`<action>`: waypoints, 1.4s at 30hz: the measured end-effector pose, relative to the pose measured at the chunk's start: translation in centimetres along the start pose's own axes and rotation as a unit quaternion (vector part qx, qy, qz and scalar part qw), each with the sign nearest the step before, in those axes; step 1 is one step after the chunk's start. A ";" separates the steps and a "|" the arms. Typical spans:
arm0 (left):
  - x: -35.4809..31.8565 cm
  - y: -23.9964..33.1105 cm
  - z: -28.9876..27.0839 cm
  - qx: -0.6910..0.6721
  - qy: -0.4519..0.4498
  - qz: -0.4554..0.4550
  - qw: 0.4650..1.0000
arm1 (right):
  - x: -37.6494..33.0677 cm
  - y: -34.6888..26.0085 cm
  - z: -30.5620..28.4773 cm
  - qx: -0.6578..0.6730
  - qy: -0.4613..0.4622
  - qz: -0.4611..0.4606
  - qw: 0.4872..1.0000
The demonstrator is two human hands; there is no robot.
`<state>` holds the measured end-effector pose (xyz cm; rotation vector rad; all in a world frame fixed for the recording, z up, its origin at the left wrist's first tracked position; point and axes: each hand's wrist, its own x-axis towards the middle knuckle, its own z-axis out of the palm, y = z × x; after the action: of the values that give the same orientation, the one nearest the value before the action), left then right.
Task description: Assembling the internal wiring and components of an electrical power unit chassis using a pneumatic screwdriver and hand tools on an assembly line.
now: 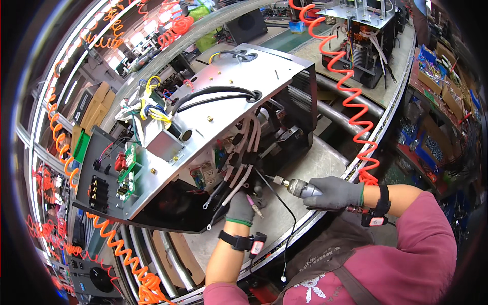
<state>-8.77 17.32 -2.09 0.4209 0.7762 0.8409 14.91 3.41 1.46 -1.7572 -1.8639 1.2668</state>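
My right hand (333, 193), in a grey glove, is closed round a silver air screwdriver (300, 188) whose tip points left toward the machine's open side. My gloved left hand (240, 209) is at the lower edge of that opening, with a slim pink pen (253, 204) between its fingers; some fingertips are hidden. Beside it hang thick pale cables (237, 187) with ring terminals at their ends. A thin black lead (284, 203) with a white plug runs down between my hands. The machine (201, 112) has a silver metal plate on top and a dark front panel at left.
Steel rollers (173, 259) and a metal work surface (328, 160) lie beneath the machine. Orange coiled air hoses (351, 96) hang at right and left. Another open machine (363, 51) stands at the far right, near parts bins (432, 145).
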 end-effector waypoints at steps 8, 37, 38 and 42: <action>-5.8 -4.9 2.2 0.040 0.163 0.078 0.983 | -1.2 0.5 0.9 0.027 0.000 0.042 0.999; -7.8 -3.1 3.2 0.611 0.142 0.360 0.690 | 5.9 -2.6 10.2 0.155 0.072 -0.036 0.985; -7.8 -3.0 3.1 0.611 0.141 0.360 0.691 | 5.8 -2.7 10.3 0.172 0.063 -0.035 0.982; -8.0 -1.9 3.4 0.652 0.088 0.287 0.696 | 5.7 -2.7 10.5 0.195 0.066 -0.046 0.977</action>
<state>-8.65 9.73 2.49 1.9733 1.4016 0.7706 4.37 4.82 -4.55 -1.4886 -1.4834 1.3361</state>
